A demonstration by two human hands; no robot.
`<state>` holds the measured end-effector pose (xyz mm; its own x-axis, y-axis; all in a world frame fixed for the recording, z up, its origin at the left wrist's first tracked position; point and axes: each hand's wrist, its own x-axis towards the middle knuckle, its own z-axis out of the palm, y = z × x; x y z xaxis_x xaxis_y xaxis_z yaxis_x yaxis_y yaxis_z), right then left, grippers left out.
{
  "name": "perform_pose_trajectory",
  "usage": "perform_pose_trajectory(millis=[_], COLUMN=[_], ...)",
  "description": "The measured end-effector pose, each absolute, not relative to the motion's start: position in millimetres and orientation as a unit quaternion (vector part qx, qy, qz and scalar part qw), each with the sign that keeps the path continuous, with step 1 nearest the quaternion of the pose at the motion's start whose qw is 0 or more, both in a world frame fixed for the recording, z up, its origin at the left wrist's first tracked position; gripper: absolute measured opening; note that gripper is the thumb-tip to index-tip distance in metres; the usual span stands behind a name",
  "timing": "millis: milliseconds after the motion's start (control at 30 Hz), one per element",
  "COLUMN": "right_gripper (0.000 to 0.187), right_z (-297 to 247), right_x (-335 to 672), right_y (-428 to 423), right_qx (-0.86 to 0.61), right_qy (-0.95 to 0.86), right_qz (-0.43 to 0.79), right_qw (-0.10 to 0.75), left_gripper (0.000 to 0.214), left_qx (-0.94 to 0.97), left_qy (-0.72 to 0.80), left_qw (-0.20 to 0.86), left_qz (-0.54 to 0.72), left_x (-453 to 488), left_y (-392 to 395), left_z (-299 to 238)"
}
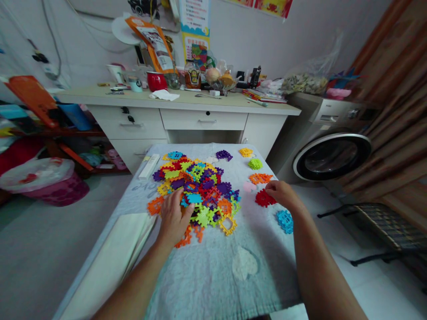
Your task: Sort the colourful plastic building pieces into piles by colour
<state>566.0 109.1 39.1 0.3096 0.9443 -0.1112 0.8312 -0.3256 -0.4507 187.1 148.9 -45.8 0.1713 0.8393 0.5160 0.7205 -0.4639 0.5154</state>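
I am sitting at a small table covered with a pale grey towel (213, 275), in a cluttered room with a white desk and a washing machine beyond.

Nearest to me, my forearms are reaching out over the towel. My left hand (173, 218) is lying palm down on the near edge of the heap of plastic blocks (196, 191), fingers loosely spread and slightly curled over orange, blue and green pieces; it is touching them, but I cannot tell whether it is gripping any. My right hand (283, 194) is resting on the towel to the right of the heap, fingers bent narrowly, fingertips touching the red pieces (263, 198). Just beside my right wrist a blue piece (285, 221) is lying on its own.

Further out, sorted little groups are sitting apart from the heap: a pink piece (248, 186), orange pieces (260, 178), a green piece (255, 164), a yellow piece (246, 152) and a purple piece (223, 155). A white box (149, 166) is lying at the left edge.

Beyond stands the desk (187, 113), crowded with cups and bottles, and the washing machine (330, 142) to its right.
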Motion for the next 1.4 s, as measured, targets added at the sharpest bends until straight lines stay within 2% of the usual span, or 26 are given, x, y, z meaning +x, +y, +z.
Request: perform_pose_trajectory(millis=[133, 333, 500, 600, 933, 1400], right_gripper=[0.011, 0.016, 0.038, 0.044, 0.04, 0.034], right_z=[37, 28, 11, 3, -6, -13], right_x=[563, 549, 529, 524, 516, 518], right_y=[102, 86, 78, 79, 85, 84], right_qx=[-0.813, -0.752, -0.756, -0.769, -0.765, -0.752], right_qy=[-0.567, -0.647, -0.651, -0.637, -0.635, -0.644], right_qz=[0.067, 0.09, 0.054, 0.043, 0.051, 0.069], right_qw=[0.111, 0.087, 0.047, 0.034, 0.1, 0.122], left_gripper=[0.055, 0.055, 0.055, 0.054, 0.054, 0.054], left_qx=[0.763, 0.763, 0.76, 0.76, 0.763, 0.768], left_qy=[0.512, 0.51, 0.514, 0.513, 0.512, 0.502], left_qw=[0.078, 0.078, 0.087, 0.091, 0.088, 0.08], left_qz=[0.388, 0.39, 0.388, 0.39, 0.386, 0.39], left_x=[187, 187, 187, 187, 187, 187], left_y=[149, 149, 148, 148, 147, 148], left_z=[-46, -46, -45, -44, -43, -45])
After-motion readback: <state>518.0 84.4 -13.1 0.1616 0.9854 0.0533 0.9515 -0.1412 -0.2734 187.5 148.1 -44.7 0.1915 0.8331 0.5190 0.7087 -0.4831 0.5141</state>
